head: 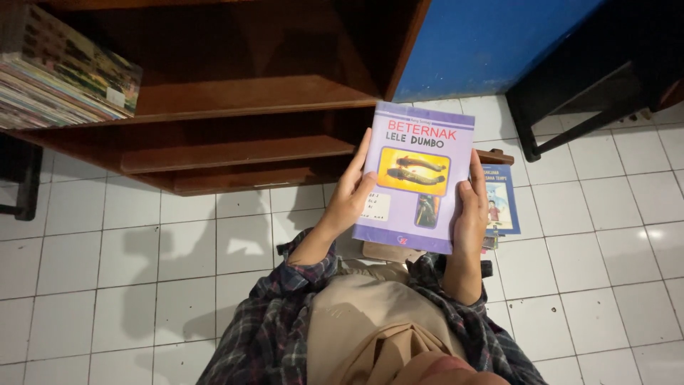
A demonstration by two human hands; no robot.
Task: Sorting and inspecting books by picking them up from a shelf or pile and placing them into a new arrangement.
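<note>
White floor tiles [107, 271] fill the lower frame beneath a dark brown wooden bookshelf [235, 93], with stacked magazines [57, 78] at upper left. At centre, a lavender paperback book with a yellow fish picture [417, 175] is held upright, the left hand [349, 199] and right hand [470, 210] each curled around one side edge. Just right, a blue-covered book [502, 199] lies on the floor.

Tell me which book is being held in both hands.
The lilac book, gripped by left hand and right hand; the blue book lies on the floor.
</note>
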